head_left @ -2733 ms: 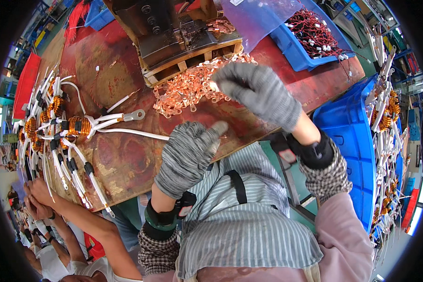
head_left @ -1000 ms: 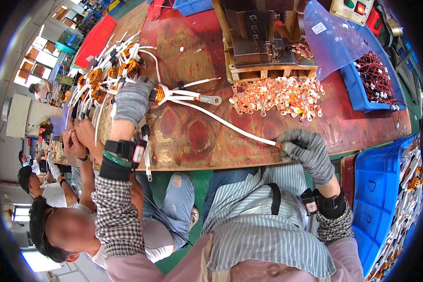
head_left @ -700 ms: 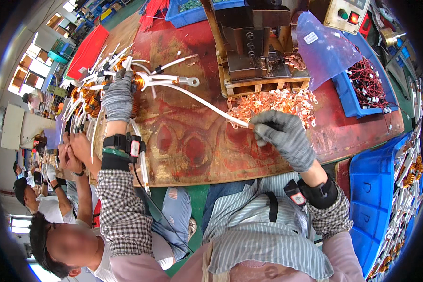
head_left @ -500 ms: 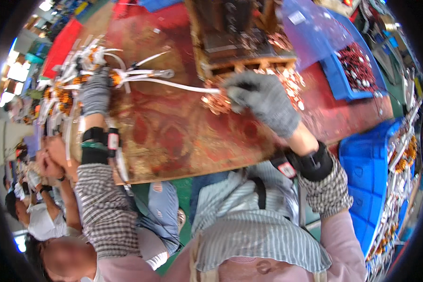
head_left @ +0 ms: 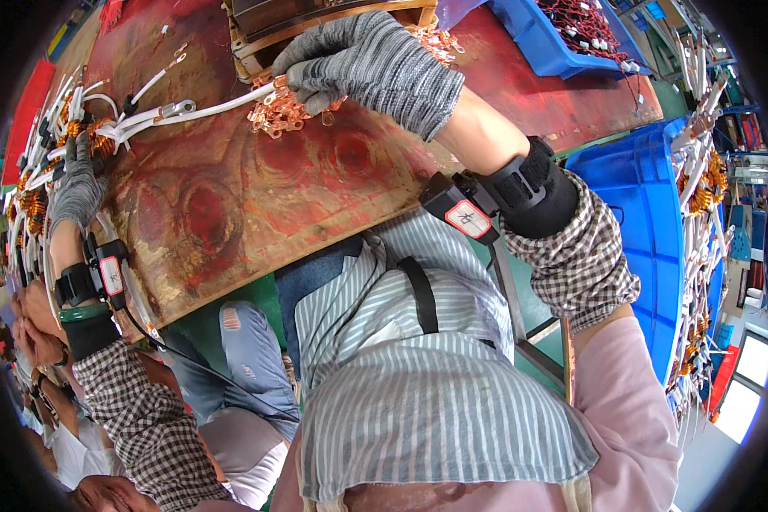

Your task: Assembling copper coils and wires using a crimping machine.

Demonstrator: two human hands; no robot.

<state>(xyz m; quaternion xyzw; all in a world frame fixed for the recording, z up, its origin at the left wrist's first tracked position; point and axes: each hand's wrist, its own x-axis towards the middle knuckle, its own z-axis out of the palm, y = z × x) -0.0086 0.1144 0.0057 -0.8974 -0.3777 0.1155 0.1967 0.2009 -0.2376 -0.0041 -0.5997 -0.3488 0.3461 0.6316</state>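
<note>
My right hand [head_left: 369,72], in a grey knitted glove, pinches the free end of a white cable [head_left: 222,109] just over a pile of copper terminal lugs [head_left: 279,115]. Whether a lug sits on that end is hidden by my fingers. The cable runs left to a copper-wound coil [head_left: 102,143] with white leads. Another white lead there ends in a silvery ring lug [head_left: 177,108]. At the left table edge my gloved left hand [head_left: 78,189] is closed on the coil, with its fingers partly hidden among the leads.
A dark metal fixture on a wooden base [head_left: 294,38] stands behind the lugs. Blue bins [head_left: 563,61] [head_left: 631,218] hold red wires at the back right and coils with white leads at the right. A worn red tabletop [head_left: 205,213] lies before me. Another person's hands [head_left: 36,320] are at far left.
The whole view has shifted, so the table, the hands and the coils appear farther left and higher. My right hand still holds the cable end by the lugs; my left hand stays at the coil.
</note>
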